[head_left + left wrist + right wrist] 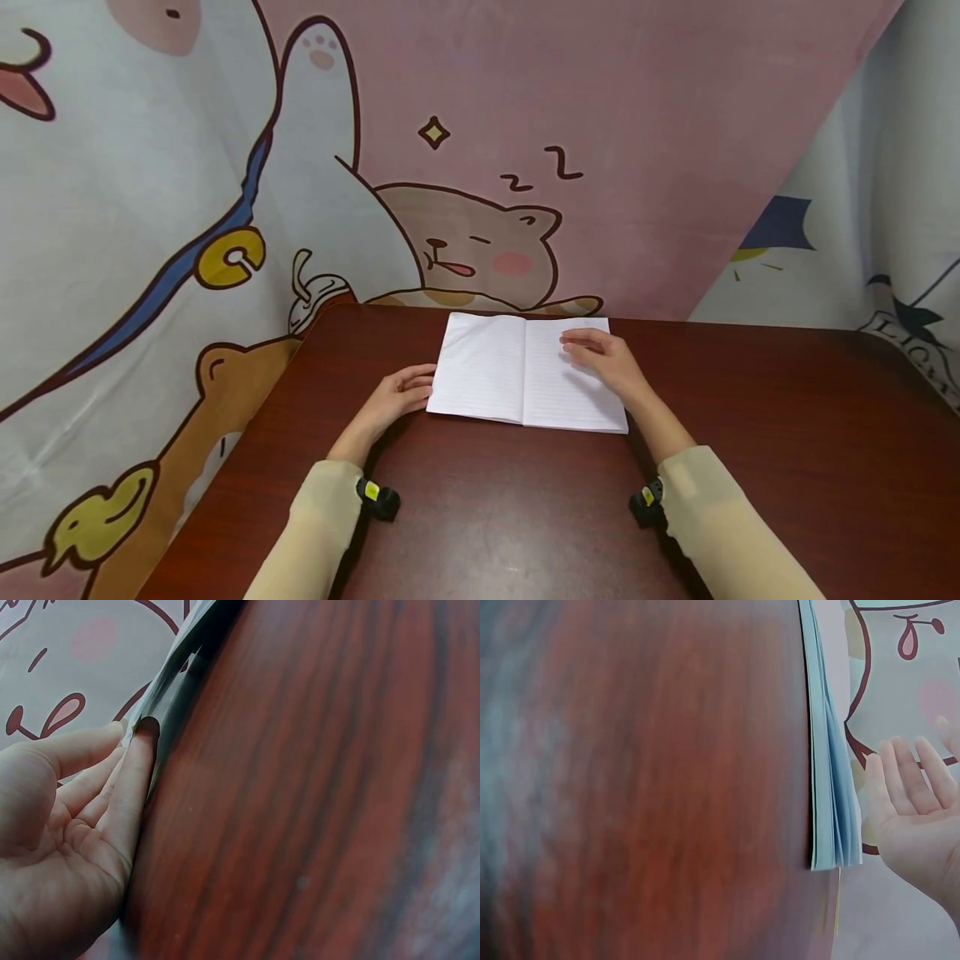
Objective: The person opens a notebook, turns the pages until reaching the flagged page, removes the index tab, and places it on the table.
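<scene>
An open notebook [480, 367] with white lined pages lies near the table's far edge. At its left side my left hand [396, 394] pinches the edge; in the left wrist view the thumb is on top and fingers reach beneath the thin edge [166, 673]. Above the right page is my right hand [611, 360], its fingers extended and holding nothing. The right wrist view has this hand [919, 814] apart from the notebook's layered page edges [825, 787], with the palm visible.
The notebook rests on a dark reddish-brown wooden table [495, 517]. Behind it hangs a cloth [637, 167] printed with cartoon animals, which also runs along the table's left side. A small black camera sits on each wrist, below cream sleeves [315, 517].
</scene>
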`<state>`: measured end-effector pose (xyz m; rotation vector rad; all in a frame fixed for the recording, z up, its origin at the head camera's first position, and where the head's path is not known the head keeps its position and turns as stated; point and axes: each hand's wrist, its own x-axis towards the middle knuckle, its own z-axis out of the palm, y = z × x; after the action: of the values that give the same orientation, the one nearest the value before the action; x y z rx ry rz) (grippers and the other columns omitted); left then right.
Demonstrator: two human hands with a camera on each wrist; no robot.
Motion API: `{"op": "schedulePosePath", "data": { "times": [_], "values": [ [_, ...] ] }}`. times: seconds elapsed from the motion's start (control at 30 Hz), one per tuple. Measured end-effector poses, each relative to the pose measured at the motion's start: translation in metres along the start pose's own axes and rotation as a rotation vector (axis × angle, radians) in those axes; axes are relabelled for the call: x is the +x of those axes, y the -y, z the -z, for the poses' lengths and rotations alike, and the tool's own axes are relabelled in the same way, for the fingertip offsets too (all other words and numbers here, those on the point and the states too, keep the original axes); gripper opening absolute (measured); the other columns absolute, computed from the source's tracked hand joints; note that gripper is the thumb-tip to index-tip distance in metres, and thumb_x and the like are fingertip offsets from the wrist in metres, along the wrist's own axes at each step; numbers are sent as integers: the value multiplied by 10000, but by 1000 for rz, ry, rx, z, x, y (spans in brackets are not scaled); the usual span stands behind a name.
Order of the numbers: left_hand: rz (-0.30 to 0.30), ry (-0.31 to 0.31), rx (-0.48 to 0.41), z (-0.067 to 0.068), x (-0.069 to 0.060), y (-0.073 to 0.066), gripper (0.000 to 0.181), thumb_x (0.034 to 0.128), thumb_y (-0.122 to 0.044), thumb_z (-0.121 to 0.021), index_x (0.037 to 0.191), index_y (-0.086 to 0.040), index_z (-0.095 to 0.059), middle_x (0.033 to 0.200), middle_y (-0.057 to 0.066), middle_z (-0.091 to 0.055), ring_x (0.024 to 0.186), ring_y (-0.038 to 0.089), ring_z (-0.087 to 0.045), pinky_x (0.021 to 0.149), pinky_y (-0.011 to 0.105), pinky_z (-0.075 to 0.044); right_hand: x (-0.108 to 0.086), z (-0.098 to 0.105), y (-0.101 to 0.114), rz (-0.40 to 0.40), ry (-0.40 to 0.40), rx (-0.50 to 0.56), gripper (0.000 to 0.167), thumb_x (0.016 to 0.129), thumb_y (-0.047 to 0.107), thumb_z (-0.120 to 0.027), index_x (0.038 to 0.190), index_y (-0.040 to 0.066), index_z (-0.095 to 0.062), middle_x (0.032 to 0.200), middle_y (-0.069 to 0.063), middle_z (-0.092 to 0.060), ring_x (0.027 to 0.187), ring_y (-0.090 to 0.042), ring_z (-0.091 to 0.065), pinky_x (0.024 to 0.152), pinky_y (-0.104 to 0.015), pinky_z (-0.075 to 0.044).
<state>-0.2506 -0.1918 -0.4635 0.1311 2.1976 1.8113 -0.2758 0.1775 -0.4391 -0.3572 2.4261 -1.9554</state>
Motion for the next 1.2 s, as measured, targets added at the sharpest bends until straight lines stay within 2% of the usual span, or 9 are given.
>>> {"op": "schedulePosePath", "data": {
  "times": [0.33, 0.4, 0.5, 0.57, 0.7, 0.77, 0.87, 1.0, 1.2],
  "values": [
    [-9, 11, 8, 1, -1, -1, 479, 1010, -85, -563, 1474, -35, -458, 1402, 262, -543, 1093, 145, -636, 924, 264, -557, -1, 8, -1, 9, -53, 1, 374, 989, 120, -613, 1306, -77, -589, 1296, -300, -610, 967, 58, -642, 859, -182, -557],
    [-11, 11, 8, 1, -1, -1, 476, 1012, -88, -559, 1475, -37, -458, 1402, 263, -543, 1096, 149, -638, 925, 268, -558, -1, 9, -1, 13, -73, 1, 376, 991, 129, -612, 1303, -78, -592, 1244, -208, -669, 945, 82, -632, 847, -164, -553],
    [-13, 12, 5, 1, -1, -1, 474, 1014, -91, -557, 1474, -37, -459, 1400, 262, -546, 1092, 145, -640, 917, 260, -559, 0, 11, -1, 14, -104, -4, 391, 982, 161, -635, 1295, -72, -602, 1127, -1, -724, 929, 95, -620, 828, -135, -541],
    [-9, 7, -1, 1, -1, 0, 470, 1013, -90, -559, 1471, -37, -465, 1396, 260, -550, 1086, 139, -643, 908, 251, -560, 0, 12, -2, 14, -120, -11, 397, 975, 174, -649, 1289, -67, -610, 1096, 50, -724, 932, 92, -619, 824, -129, -538],
    [-10, 7, -3, 1, 0, 1, 471, 1012, -94, -563, 1469, -39, -467, 1392, 257, -554, 1087, 138, -642, 904, 243, -559, 1, 14, -3, 11, -145, -45, 391, 973, 192, -656, 1279, -50, -625, 1190, -112, -713, 942, 104, -611, 816, -108, -527],
    [-11, 6, -2, 1, 0, 1, 469, 1012, -99, -564, 1468, -42, -470, 1390, 255, -556, 1088, 140, -643, 905, 247, -560, 1, 16, -4, 8, -154, -58, 389, 973, 199, -657, 1276, -43, -630, 1206, -134, -706, 944, 112, -606, 812, -92, -516],
    [-14, 9, -1, 1, 0, 1, 469, 1013, -102, -563, 1469, -44, -469, 1388, 254, -559, 1085, 138, -644, 903, 249, -562, 1, 18, -6, 10, -158, -52, 388, 972, 191, -657, 1278, -45, -628, 1114, 22, -734, 949, 118, -603, 811, -77, -504],
    [-5, 4, -11, 0, 0, 0, 461, 1013, -94, -560, 1466, -60, -479, 1385, 239, -567, 1072, 124, -646, 894, 244, -563, 1, 20, -7, 25, -159, -26, 401, 968, 181, -661, 1285, -61, -617, 994, 225, -691, 949, 120, -601, 816, -72, -501],
    [-3, 1, -10, 0, -1, -1, 457, 1013, -81, -554, 1465, -74, -485, 1381, 231, -572, 1071, 122, -647, 902, 254, -564, 0, 25, -9, 22, -177, -29, 403, 962, 176, -669, 1285, -60, -618, 1006, 217, -694, 951, 124, -598, 807, -60, -489]
  ]
}}
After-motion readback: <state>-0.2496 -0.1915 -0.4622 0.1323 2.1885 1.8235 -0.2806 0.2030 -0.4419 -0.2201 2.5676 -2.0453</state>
